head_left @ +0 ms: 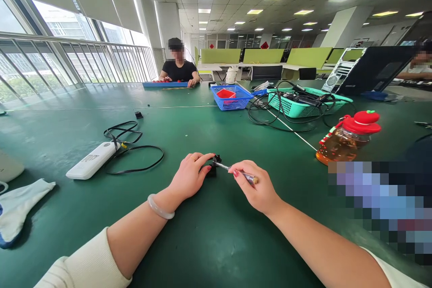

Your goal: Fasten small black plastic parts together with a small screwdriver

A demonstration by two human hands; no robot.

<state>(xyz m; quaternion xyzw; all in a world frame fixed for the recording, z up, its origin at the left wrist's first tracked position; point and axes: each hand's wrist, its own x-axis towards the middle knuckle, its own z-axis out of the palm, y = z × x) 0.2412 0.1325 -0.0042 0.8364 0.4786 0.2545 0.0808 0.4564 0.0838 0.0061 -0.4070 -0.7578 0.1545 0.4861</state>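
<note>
With the clock centred on the work between the hands, the view is filled by a green table (pixel 216 238). At 11 o'clock, at the far edge, a person in a black top (pixel 180 69) is seated, with a blue tray (pixel 165 84) of red pieces set in front. A black case (pixel 374 69) is tilted at 2 o'clock. Nearer in the same direction, black cables (pixel 300 97) are heaped in a green basket (pixel 290 109) and spilled over its rim. A blue basket (pixel 234 104), in which a red container (pixel 226 93) is held, is placed between 12 and 1. A red-lidded bottle (pixel 344 146) is stood near 3. A pale cloth (pixel 25 207) is laid between 8 and 9, and a white box (pixel 89 162) with a black cord is laid at 9.

At the centre, a small black part (pixel 212 172) is clamped on the table between the finger and thumb of the left hand (pixel 192 173). A screwdriver (pixel 248 176) is gripped in the closed right hand (pixel 254 184), its shaft pointed towards 10 and its tip brought to the part.
</note>
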